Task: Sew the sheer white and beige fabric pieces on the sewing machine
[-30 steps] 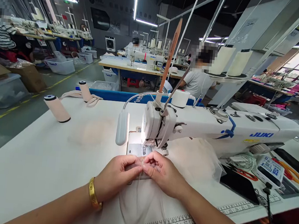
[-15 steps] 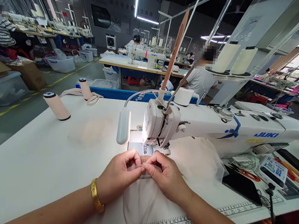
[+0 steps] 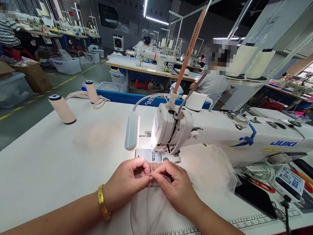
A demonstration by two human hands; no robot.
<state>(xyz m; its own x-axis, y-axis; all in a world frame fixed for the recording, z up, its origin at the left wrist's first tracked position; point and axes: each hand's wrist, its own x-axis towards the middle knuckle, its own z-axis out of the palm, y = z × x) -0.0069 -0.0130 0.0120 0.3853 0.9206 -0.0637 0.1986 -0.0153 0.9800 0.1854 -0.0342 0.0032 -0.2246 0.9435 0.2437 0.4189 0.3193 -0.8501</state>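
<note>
Since a second ago our left hand (image 3: 126, 183) and right hand (image 3: 176, 186) edged closer to the needle — both pinched shut on sheer mesh (image 3: 147, 209) — flimsy, limp; we'd grip its folded edge

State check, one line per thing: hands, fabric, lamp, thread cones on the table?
left hand: pinching the sheer fabric
right hand: pinching it too, fingertips meeting the left's
sheer fabric: flat on the table, edge lifted
gooseneck lamp: lit
near thread cone: upright
far thread cone: upright
</note>
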